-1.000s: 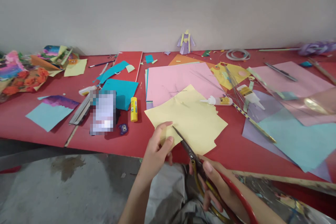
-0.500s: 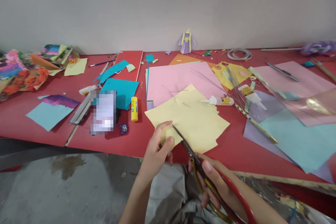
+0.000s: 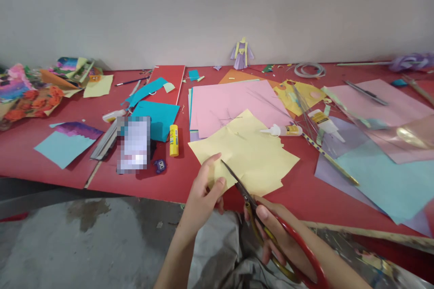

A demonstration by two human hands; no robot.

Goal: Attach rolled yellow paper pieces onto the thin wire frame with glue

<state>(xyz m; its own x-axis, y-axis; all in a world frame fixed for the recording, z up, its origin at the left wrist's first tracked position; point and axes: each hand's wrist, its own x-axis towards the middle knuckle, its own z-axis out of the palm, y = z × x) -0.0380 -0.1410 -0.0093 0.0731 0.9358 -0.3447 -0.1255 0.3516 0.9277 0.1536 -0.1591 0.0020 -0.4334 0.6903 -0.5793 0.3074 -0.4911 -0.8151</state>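
Pale yellow paper lies over the table's front edge area, partly on top of pink sheets. My left hand pinches its near edge between thumb and fingers. In my right hand is a pair of scissors with red and worn yellowish handles. Their dark blades point up and left across the yellow paper, with the tip close to my left index finger. Fingers of my right hand are wrapped through and around the handles.
A glue stick, a phone and teal paper lie on the left. A small glue bottle touches the yellow paper's right side. Beyond it are a dotted pencil and blue paper. A paper doll leans on the wall.
The yellow paper has shifted slightly right. The scissors' tip has moved a little left and the red handle slightly inward. A blurred shape at the right edge is gone.
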